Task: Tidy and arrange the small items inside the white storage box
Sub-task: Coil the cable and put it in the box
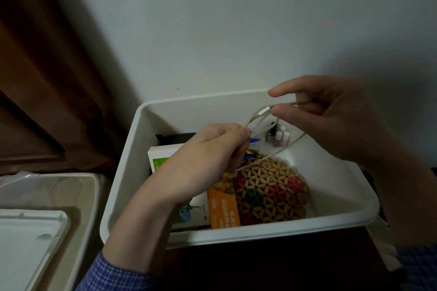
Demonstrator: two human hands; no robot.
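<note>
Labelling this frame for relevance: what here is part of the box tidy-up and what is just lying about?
In the job:
- white storage box
- white cable, held by left hand and right hand
- beaded mat
- orange packet
- small bottles
- white and green carton

Lying about:
- second white bin at left
- flat white lid
- brown curtain

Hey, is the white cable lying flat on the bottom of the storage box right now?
No, both hands, left and right, hold the white cable up in loops above the box.
</note>
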